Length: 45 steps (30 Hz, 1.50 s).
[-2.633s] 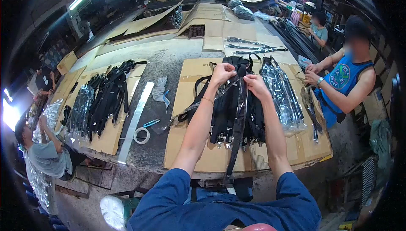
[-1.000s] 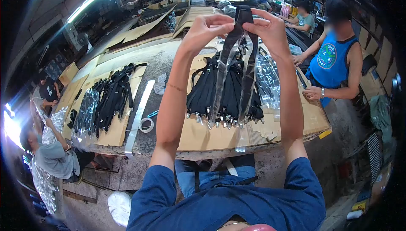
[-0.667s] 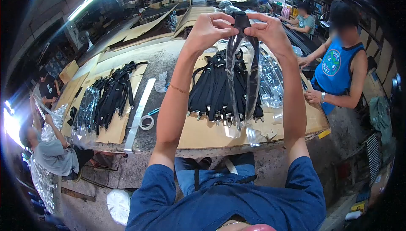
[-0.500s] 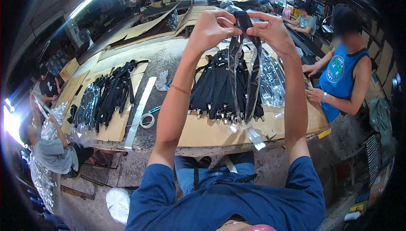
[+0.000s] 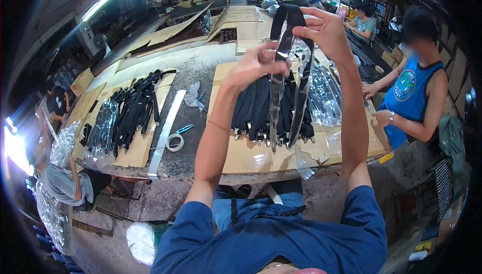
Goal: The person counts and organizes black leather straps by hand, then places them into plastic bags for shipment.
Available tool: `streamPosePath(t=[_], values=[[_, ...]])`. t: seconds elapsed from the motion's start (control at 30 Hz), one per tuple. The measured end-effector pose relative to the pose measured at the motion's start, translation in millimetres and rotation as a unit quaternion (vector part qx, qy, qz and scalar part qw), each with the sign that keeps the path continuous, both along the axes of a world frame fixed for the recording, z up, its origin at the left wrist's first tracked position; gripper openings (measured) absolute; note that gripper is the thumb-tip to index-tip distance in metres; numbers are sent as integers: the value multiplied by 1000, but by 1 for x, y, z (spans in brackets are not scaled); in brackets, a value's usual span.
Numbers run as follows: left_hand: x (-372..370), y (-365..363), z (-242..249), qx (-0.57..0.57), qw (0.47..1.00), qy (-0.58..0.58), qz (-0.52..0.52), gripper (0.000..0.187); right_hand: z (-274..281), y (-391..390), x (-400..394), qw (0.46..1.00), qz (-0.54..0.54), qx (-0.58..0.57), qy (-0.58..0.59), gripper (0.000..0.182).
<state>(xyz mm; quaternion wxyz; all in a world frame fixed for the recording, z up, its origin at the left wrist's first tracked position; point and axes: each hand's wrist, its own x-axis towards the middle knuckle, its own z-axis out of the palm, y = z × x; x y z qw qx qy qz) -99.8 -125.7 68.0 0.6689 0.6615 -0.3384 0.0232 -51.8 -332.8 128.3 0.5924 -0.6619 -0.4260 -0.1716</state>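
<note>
High over the table, my right hand [image 5: 324,32] pinches the looped top of a pair of black suspenders [image 5: 290,14]. Its two straps hang down inside clear plastic sleeves [image 5: 275,106]. My left hand [image 5: 256,65] is lower, at the left strap and its sleeve, with the thumb across the front. Its fingers are smeared by motion, and I cannot tell whether they grip the plastic. Beneath, a row of black suspenders [image 5: 251,108] with metal clips lies on a cardboard sheet [image 5: 241,161]. Clear-sleeved pieces [image 5: 324,101] lie to the right of that row.
Left on the table are another pile of black suspenders [image 5: 138,108], a pale strip [image 5: 168,128], a tape roll [image 5: 174,142], a blue cutter [image 5: 185,128] and a crumpled glove [image 5: 192,96]. A person in a blue tank top [image 5: 414,86] stands right; another person [image 5: 65,183] sits left.
My left hand has let go of the loop's top and moved down and left along the strap. My right hand keeps hold, and the loop now stands open and slightly higher.
</note>
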Motion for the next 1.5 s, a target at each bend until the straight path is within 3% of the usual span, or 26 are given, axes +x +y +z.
streamPosePath(t=[0.07, 0.13, 0.17, 0.2, 0.27, 0.37, 0.47, 0.53, 0.6, 0.67, 0.73, 0.8, 0.9, 0.93, 0.97, 1.07, 1.1, 1.13, 1.17, 1.2, 1.23, 1.27, 1.3, 1.33, 1.47, 1.5], values=[[4, -4, -23, 61, 998, -8, -18, 38, -4, -6, 15, 996, -62, 14, -62, 46], [5, -11, -53, 66, 995, 72, -23, 31, -5, -18, 32, 995, -64, 13, -78, 54], [3, -13, -70, 53, 995, 81, -11, 27, 1, -27, 32, 929, -226, -61, -288, 50], [-5, -16, -82, 45, 993, 110, 1, 23, 8, -37, 32, 789, -365, -141, -474, 46], [-15, -18, -114, 54, 985, 161, 18, 19, 3, -56, 56, 828, -416, -113, -358, 31], [-27, -18, -171, 70, 978, 194, 2, 14, 17, -62, 31, 967, -214, 85, -104, 37], [-35, -25, -228, 99, 965, 244, 8, 14, 32, -83, 55, 976, -151, 137, -75, 38], [-48, -38, -245, 40, 958, 283, -13, 17, 42, -100, 62, 972, -191, 92, -102, 35], [-44, -48, -271, 145, 956, 252, -46, 23, 54, -113, 72, 976, -176, 84, -94, 34], [-34, -57, -258, 142, 940, 300, -79, 34, 65, -119, 71, 978, -165, 109, -60, 35], [-4, -64, -252, 163, 978, 128, -8, 49, 67, -127, 58, 978, -151, 54, -135, 36], [36, -75, -228, 77, 992, 99, 33, 64, 76, -138, 57, 956, -254, 33, -143, 38], [108, -105, -191, -82, 995, 49, 33, 68, 69, -135, 56, 917, -335, 52, -212, 38], [132, -117, -176, -83, 994, 64, 28, 69, 76, -137, 56, 942, -292, 25, -161, 43], [167, -134, -175, -110, 994, -15, 21, 48, 79, -140, 61, 963, -249, -2, -107, 49], [210, -192, -162, -163, 982, 11, -97, 60, 88, -200, 138, 980, -186, -11, -67, 54], [222, -216, -181, -172, 975, 41, -137, 65, 82, -209, 165, 976, -188, -45, -97, 36], [234, -234, -198, -180, 966, 71, -174, 69, 75, -224, 197, 977, -187, -50, -94, 36], [230, -239, -196, -172, 946, 131, -242, 77, 69, -243, 231, 975, 116, 98, 163, 35], [241, -255, -222, -186, 917, 151, -319, 80, 61, -254, 259, 797, 399, 225, 394, 40], [228, -253, -201, -254, 878, 147, -378, 83, 46, -252, 278, 756, 454, 229, 412, 49], [229, -252, -212, -190, 880, 190, -391, 107, 36, -245, 292, 712, 508, 234, 425, 60], [221, -253, -217, -207, 889, 200, -356, 78, 32, -214, 273, 930, 189, 149, 278, 45], [220, -245, -227, -184, 878, 212, -388, 75, 27, -190, 255, 982, -166, 42, 84, 64], [220, -237, -235, -158, 852, 329, -374, 96, -16, -220, 339, 968, -115, 95, 200, 75], [229, -239, -244, -142, 854, 325, -381, 99, -40, -255, 382, 972, -48, 69, 218, 60]])
